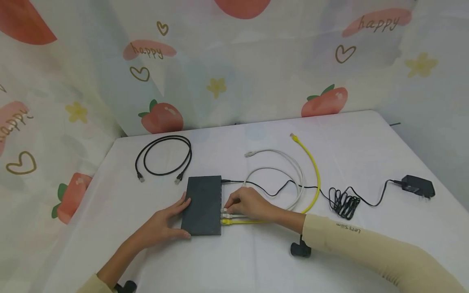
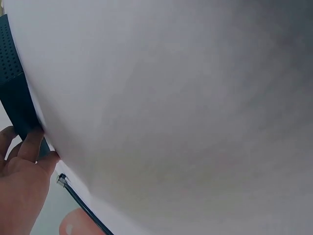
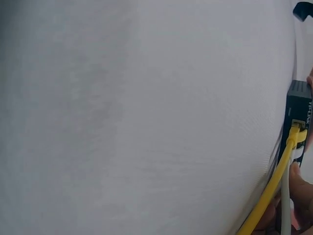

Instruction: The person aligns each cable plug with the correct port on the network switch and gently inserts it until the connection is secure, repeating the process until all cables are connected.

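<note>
A dark, flat network switch [image 1: 201, 205] lies on the white-covered table. My left hand [image 1: 166, 221] holds its left side, thumb at the near corner and fingers along the edge; the left wrist view shows those fingers bent against the casing [image 2: 22, 107]. At the port side, my right hand [image 1: 250, 203] pinches a white network plug [image 1: 225, 210]. Just nearer sit another white plug [image 1: 228, 216] and a yellow plug [image 1: 227, 222], both at the ports. In the right wrist view, the yellow cable [image 3: 274, 188] runs beside a white one [image 3: 285, 196].
White cable loops [image 1: 301, 175] lie right of the switch, with a loose white plug [image 1: 250, 154]. The yellow cable's free end [image 1: 294, 137] points away. A black power lead [image 1: 344, 203] joins the switch to an adapter [image 1: 418, 186]. A coiled black network cable [image 1: 190, 152] lies behind.
</note>
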